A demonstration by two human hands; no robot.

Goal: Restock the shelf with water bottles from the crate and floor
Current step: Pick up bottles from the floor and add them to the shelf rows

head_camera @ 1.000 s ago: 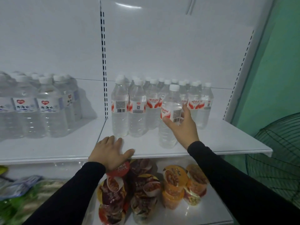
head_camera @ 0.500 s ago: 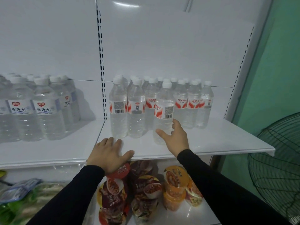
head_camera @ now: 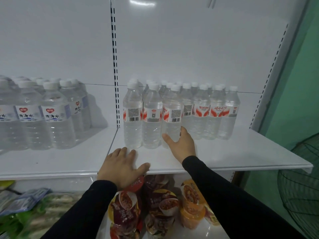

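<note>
A clear water bottle [head_camera: 171, 116] with a red and white label stands upright at the front of the white shelf [head_camera: 241, 152], third in the front row of several matching bottles [head_camera: 201, 111]. My right hand [head_camera: 181, 145] holds its lower part, thumb on the left side and fingers on the right. My left hand [head_camera: 120, 168] rests flat on the shelf's front edge, fingers spread, just in front of the leftmost bottle [head_camera: 132, 116]. No crate or floor is in view.
Larger bottles with blue and white labels [head_camera: 53, 116] fill the left shelf bay. Stacked noodle cups [head_camera: 155, 204] sit on the shelf below, with packaged goods [head_camera: 25, 204] at lower left. A dark wire fan guard [head_camera: 300, 195] stands at the right by the green wall.
My right hand has brought the bottle left and back into line with the front row, sliding down from its label to its base. My left hand stayed on the shelf edge.
</note>
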